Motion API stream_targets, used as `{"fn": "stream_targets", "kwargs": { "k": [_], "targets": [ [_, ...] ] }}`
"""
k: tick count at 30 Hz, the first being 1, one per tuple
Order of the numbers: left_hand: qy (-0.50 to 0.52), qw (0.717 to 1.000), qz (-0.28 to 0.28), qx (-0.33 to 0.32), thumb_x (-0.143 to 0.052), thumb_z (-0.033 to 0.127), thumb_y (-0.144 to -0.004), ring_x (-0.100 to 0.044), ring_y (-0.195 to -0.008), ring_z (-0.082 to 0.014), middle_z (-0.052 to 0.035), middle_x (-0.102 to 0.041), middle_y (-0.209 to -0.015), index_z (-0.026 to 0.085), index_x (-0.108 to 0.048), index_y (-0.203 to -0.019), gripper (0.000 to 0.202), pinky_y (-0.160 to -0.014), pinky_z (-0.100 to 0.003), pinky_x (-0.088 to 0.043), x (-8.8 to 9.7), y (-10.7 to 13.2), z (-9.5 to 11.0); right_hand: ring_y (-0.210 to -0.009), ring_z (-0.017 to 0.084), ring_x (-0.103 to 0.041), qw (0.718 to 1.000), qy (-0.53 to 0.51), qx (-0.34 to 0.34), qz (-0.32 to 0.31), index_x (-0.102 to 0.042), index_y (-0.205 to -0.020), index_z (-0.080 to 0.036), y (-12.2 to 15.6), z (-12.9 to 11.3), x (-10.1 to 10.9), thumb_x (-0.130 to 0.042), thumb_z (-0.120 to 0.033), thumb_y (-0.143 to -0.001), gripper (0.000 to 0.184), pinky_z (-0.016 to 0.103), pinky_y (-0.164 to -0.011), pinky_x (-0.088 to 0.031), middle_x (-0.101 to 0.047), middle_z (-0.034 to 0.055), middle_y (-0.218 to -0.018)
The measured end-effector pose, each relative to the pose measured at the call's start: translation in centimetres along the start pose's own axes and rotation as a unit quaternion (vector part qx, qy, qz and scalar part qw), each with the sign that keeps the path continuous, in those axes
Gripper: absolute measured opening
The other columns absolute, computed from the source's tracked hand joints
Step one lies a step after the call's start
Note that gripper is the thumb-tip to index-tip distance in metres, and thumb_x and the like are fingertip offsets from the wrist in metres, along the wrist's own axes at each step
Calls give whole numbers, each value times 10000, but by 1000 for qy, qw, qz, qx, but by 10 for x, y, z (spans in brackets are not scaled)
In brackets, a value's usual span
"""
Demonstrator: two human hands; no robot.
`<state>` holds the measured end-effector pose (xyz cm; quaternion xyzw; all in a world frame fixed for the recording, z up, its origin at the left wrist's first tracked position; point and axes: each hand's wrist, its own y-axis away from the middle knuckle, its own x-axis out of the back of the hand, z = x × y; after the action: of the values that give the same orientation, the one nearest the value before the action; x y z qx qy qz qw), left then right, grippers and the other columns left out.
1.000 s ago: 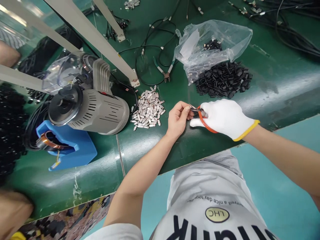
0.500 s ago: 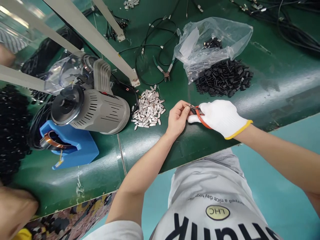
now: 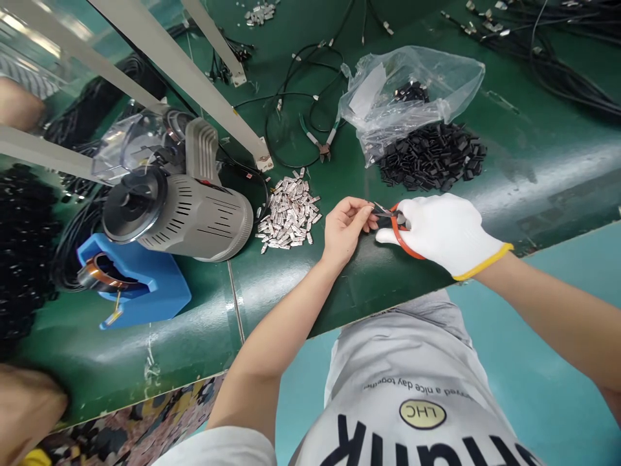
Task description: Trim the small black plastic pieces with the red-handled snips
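Green table (image 3: 208,349) under everything, with its near edge in a long slant upward to the right. White posts (image 3: 184,75) bolted to the left part of it, in the way of the black coils behind. Toward the far right corner, a loose bundle of black cables (image 3: 565,77). Well to the left of the hands, a grey machine (image 3: 204,217) with a dark cap. Toward the far edge, right of the middle, a transparent plastic bag (image 3: 436,71), slumped against a heap of black pieces (image 3: 439,158) and over part of it. Just beside the machine, closer to the near edge, a blue tape dispenser (image 3: 162,285) (partly hidden by the machine itself). Inside the near edge, right of the middle, the right hand (image 3: 444,226) in a white glove with a yellow cuff, closed around orange-handled scissors (image 3: 395,223). Between machine and bare hand, a pile of silver connectors (image 3: 291,213). Just beside that pile, the left hand (image 3: 342,230), thumb and forefinger together in a pinch on a small dark piece (image 3: 377,210), right at the scissor blades, too small to identify. Farther from the near edge, beyond both hands, green-and-white-handled pliers (image 3: 325,150).
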<state>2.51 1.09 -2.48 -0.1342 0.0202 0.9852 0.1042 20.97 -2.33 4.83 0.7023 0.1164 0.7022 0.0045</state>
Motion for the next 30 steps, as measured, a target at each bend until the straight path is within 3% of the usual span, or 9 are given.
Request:
{"fn": "stream_targets", "kwargs": {
  "k": [10,14,17,21,26,30],
  "targets": [
    [25,999,-32,11,-864,412,-807,-692,-697,-102,-25,-749,-851,169,-686,-940,329,-657,-225,-530,4,-1,-2,-836,322,-703,1000,6,0,16,-737,-1045,-177,-6,-4,-5,-378,-840,-911,766,350,-692,-342,-741,149,-884],
    [13,1000,-18,9,-853,394,-823,-691,-684,-99,-22,-744,-826,168,-676,-944,312,-657,-220,-537,4,-1,-2,-789,287,-691,999,-40,-13,12,-744,-1028,-207,-7,-1,-6,-454,-818,-892,690,338,-659,-330,-747,124,-866],
    [7,1000,-8,7,-840,395,-837,-722,-728,-111,-25,-742,-866,170,-641,-914,311,-689,-226,-561,3,0,-2,-751,251,-674,994,-102,-42,16,-744,-1062,-248,-6,4,-6,-518,-733,-897,560,327,-627,-320,-760,86,-890],
    [-17,999,-47,-1,-805,436,-864,-735,-749,-119,-41,-739,-967,178,-589,-889,337,-672,-234,-568,0,3,-3,-794,233,-677,987,-141,-45,64,-730,-1150,-263,-6,5,-5,-515,-548,-946,411,323,-642,-333,-775,69,-977],
    [-54,998,-40,-19,-783,478,-873,-695,-697,-96,-15,-705,-868,186,-631,-968,342,-659,-219,-560,-2,4,-7,-817,283,-683,998,-46,-1,46,-740,-1106,-207,-3,-1,-2,-415,-527,-995,470,342,-674,-310,-750,135,-893],
    [-42,998,-33,-31,-797,466,-863,-698,-701,-102,-23,-709,-914,184,-639,-953,335,-649,-229,-557,-1,4,-6,-809,306,-686,999,5,15,30,-731,-1009,-177,3,-2,-2,-344,-483,-1013,494,348,-679,-299,-721,156,-835]
  ]
}}
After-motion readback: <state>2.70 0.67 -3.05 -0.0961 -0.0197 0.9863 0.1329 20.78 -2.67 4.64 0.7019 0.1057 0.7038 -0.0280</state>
